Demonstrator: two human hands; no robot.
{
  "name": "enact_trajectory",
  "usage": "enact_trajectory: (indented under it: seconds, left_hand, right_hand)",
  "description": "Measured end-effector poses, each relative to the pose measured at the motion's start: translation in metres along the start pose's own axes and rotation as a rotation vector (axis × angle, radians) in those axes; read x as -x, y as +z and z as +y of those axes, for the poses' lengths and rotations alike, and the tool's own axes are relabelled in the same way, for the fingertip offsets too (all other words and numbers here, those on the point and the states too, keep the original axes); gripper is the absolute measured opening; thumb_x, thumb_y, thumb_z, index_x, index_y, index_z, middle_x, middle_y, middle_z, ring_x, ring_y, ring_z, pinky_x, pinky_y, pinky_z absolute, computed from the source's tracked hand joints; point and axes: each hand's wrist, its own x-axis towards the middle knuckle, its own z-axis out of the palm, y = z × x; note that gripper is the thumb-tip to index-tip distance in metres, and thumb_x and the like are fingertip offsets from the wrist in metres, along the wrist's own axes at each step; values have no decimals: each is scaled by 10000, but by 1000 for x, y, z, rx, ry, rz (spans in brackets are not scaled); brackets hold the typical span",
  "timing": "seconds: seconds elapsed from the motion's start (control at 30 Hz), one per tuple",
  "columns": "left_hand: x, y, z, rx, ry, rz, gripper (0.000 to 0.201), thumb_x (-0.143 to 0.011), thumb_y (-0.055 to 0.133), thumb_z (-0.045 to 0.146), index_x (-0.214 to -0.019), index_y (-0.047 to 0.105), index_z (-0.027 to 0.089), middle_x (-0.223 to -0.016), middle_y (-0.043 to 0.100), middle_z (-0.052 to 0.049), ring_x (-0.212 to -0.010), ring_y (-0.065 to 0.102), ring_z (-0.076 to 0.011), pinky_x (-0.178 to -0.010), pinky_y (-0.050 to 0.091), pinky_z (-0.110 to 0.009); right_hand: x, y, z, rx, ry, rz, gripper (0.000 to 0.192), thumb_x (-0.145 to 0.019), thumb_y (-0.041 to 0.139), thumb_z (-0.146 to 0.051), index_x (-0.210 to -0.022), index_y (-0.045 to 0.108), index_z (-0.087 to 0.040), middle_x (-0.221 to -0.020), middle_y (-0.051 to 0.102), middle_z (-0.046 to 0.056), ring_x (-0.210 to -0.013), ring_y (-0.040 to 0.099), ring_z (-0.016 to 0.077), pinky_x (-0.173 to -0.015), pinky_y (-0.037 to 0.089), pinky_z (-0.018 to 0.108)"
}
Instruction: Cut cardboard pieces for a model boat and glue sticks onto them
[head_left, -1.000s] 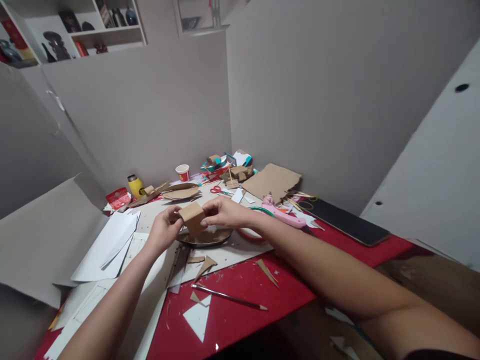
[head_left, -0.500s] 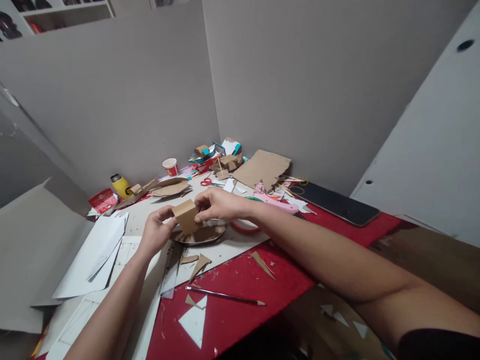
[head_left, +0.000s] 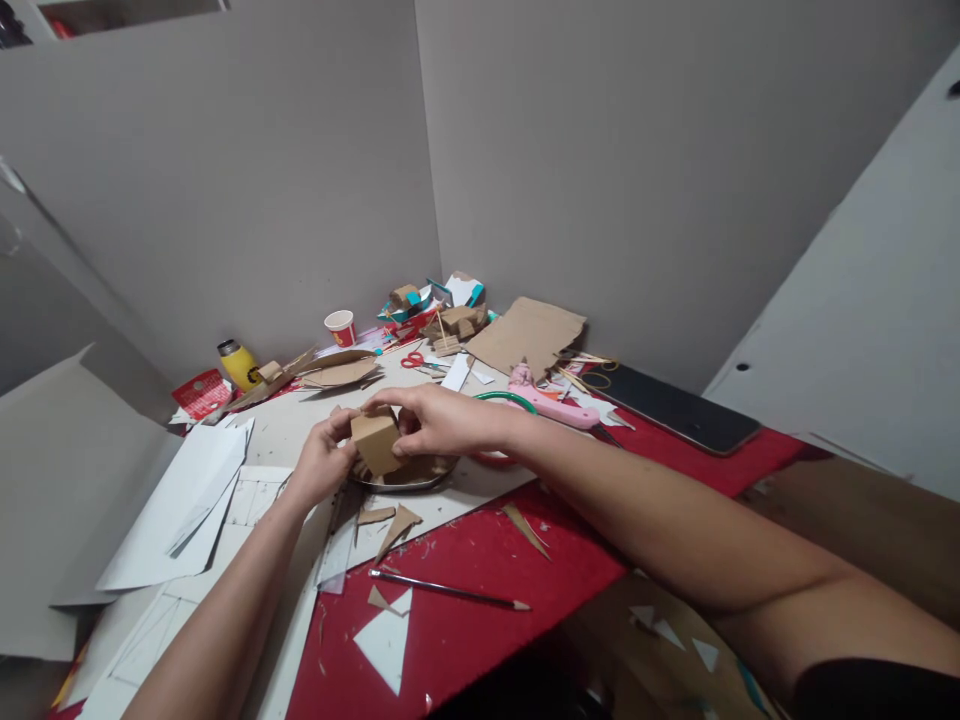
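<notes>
A small folded cardboard box (head_left: 375, 444) is held between my two hands, its flat brown face turned towards me. My left hand (head_left: 324, 458) grips its left edge with thumb and fingers. From the right, my right hand (head_left: 431, 420) pinches it, thumb low on the near face and fingers over the top. Just beneath lies a boat-shaped cardboard piece (head_left: 420, 472) with a pale rim, partly hidden by the box and my hands. Whether the box touches it, I cannot tell.
A pencil (head_left: 450, 591), cardboard scraps (head_left: 399, 528) and a white paper triangle (head_left: 384, 643) lie in front. Behind are red scissors (head_left: 412, 360), a pink glue gun (head_left: 551, 402), a paper cup (head_left: 341, 327) and a yellow bottle (head_left: 239, 364). A dark phone-like slab (head_left: 671, 407) rests right, white sheets (head_left: 180, 510) left.
The cardboard box has come down slightly and turned. My right hand's fingers have shifted from its right edge to over its top. The view has tilted a little.
</notes>
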Motion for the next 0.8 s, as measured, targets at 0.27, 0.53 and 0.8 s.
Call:
enact_trajectory:
  seconds: [0.27,0.53,0.8]
  left_hand:
    - [1,3,3,17,23,-82,296,-711,586,104,-999,631,160,-897,691,-26,-762,629,-159,-734,484,-264]
    - [4,9,13,32,13,-113,292,-733,588,170,-1023,611,160,-944,687,-33,-804,627,-172,-717,496,-263]
    - [8,7,6,-112,22,-68,272,-682,582,139,-940,666,149,-868,707,-20,-784,628,-176,-738,485,-268]
  right_hand:
    - [3,-4,-5,89,-15,-11,624,-715,651,-108,-1313,475,-140,-766,627,5,-698,566,145,-645,415,238]
    - [2,-5,-4,57,-2,-29,617,-722,662,-135,-1310,489,-63,-806,649,39,-729,586,155,-669,430,243]
    - [4,2,-9,125,8,-106,583,-722,630,-117,-1293,516,-133,-908,669,45,-732,573,146,-609,374,229]
